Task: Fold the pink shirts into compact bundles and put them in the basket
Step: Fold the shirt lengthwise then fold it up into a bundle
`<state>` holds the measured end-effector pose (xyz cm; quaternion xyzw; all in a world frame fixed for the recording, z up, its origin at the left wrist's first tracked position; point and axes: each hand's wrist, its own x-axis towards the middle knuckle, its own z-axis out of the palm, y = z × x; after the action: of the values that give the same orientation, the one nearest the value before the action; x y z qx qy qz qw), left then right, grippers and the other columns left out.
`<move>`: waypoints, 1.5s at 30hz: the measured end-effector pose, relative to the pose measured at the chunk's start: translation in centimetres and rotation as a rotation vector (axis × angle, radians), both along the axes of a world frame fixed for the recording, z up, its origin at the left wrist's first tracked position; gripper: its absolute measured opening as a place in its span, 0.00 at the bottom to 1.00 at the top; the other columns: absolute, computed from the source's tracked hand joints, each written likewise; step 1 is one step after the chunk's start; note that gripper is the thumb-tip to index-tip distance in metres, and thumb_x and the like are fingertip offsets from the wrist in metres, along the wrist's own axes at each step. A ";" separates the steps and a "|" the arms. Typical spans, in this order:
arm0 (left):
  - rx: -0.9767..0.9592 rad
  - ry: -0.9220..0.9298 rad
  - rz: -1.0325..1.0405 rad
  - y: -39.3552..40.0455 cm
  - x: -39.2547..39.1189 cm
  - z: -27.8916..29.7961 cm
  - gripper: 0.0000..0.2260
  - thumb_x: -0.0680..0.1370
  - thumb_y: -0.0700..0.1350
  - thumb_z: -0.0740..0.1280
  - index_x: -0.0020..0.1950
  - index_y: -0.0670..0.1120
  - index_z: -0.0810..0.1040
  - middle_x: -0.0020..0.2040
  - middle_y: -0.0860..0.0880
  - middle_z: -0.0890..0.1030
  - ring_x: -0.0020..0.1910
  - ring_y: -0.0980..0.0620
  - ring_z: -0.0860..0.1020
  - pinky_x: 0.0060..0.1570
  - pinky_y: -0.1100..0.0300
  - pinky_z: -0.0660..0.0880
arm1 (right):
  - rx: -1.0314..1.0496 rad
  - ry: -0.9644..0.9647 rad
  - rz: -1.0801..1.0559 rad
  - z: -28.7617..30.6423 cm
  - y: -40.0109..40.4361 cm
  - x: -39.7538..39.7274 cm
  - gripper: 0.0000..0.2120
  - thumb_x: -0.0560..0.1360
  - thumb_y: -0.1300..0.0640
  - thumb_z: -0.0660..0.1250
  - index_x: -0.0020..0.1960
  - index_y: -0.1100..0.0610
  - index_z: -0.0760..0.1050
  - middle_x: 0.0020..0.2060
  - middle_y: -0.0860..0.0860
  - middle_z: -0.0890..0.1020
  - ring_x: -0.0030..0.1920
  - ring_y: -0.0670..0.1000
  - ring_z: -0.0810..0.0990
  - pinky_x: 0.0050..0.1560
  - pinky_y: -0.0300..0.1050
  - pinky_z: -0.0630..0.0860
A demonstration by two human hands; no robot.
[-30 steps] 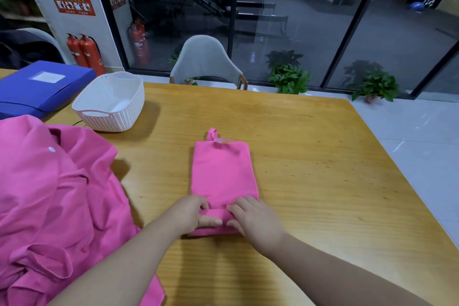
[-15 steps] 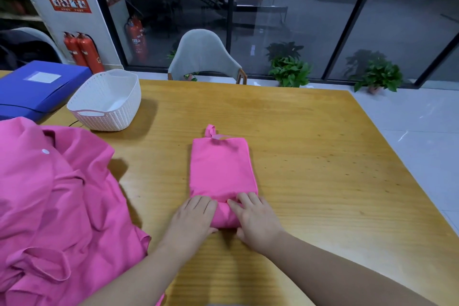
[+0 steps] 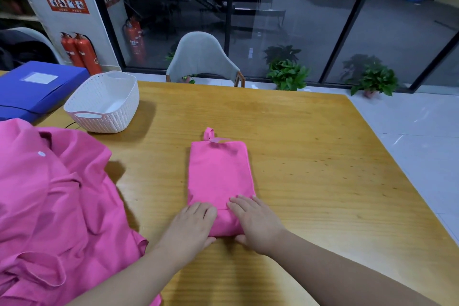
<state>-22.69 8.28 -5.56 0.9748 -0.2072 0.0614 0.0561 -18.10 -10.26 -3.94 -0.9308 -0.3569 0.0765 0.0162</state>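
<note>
1. At this point I had both hands down on the narrow folded strip of pink shirt fabric (image 3: 219,176) lying in the middle of the light wooden desk (image 3: 323,156). The near end of it was already rolled into a fat little tube, and that tube is what I was working on.

2. Left hand (image 3: 192,226) lay palm-down over the left end of the roll, fingers curled over the top and thumb tucked along the near edge. Right hand (image 3: 255,223) was doing the same on the right end. So neither was clenched or lifting anything, more like cupping and pressing the roll flat-handed.

3. The far end of the strip was flat, with a small loop of fabric poking out past the top edge. My guess was that most of the strip's length was left to roll.

4. The white woven plastic basket (image 3: 104,117) sat at the far left of the desk, well apart from the roll, and as far as I could see it had nothing in it. So zero bundles delivered.

5. On my left was a big rumpled heap of pink button-up shirts (image 3: 49,206), totally unfolded, spilling off the near edge of the view. Couldn't tell how many were in there.

6. Progress-wise I'd call it early: first bundle partway rolled, then it needed carrying to the basket, then the whole heap to get through.
</note>
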 end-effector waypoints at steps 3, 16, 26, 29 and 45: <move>0.052 -0.009 0.029 -0.5 -0.2 -0.9 0.40 0.50 0.65 0.79 0.52 0.45 0.69 0.40 0.50 0.79 0.37 0.51 0.79 0.37 0.60 0.77 | -0.035 -0.050 0.011 0.1 0.5 -0.1 0.38 0.63 0.46 0.75 0.68 0.58 0.70 0.66 0.54 0.73 0.68 0.53 0.69 0.71 0.51 0.63; -0.065 0.367 0.225 0.1 2.1 1.1 0.33 0.66 0.69 0.68 0.60 0.46 0.72 0.56 0.50 0.75 0.58 0.50 0.73 0.55 0.59 0.67 | -0.019 0.154 -0.094 0.6 -0.4 1.3 0.34 0.65 0.37 0.72 0.59 0.61 0.72 0.54 0.56 0.75 0.58 0.55 0.73 0.56 0.46 0.70; -0.098 0.140 0.280 0.3 2.0 0.8 0.27 0.70 0.68 0.44 0.40 0.51 0.73 0.40 0.52 0.78 0.45 0.48 0.77 0.43 0.53 0.69 | -0.064 0.492 -0.130 1.6 0.2 3.8 0.31 0.70 0.39 0.69 0.61 0.62 0.71 0.57 0.59 0.75 0.57 0.57 0.74 0.52 0.45 0.69; 0.116 -0.021 0.104 -0.2 0.9 -0.4 0.28 0.64 0.69 0.57 0.45 0.44 0.71 0.40 0.48 0.76 0.40 0.48 0.74 0.40 0.54 0.65 | -0.105 0.570 -0.157 2.0 0.5 4.5 0.32 0.71 0.39 0.69 0.63 0.61 0.71 0.57 0.58 0.75 0.58 0.58 0.74 0.50 0.45 0.70; 0.157 0.470 0.155 0.5 5.5 2.8 0.29 0.72 0.65 0.66 0.61 0.44 0.72 0.60 0.45 0.76 0.60 0.45 0.72 0.56 0.55 0.67 | -0.149 -0.112 -0.136 0.4 2.8 1.4 0.26 0.45 0.53 0.80 0.41 0.56 0.77 0.36 0.53 0.77 0.37 0.54 0.76 0.32 0.47 0.72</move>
<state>-17.23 8.74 -2.71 0.9766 -0.1170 -0.1789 0.0222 -16.69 -7.44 -3.53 -0.9544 -0.2865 0.0495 -0.0679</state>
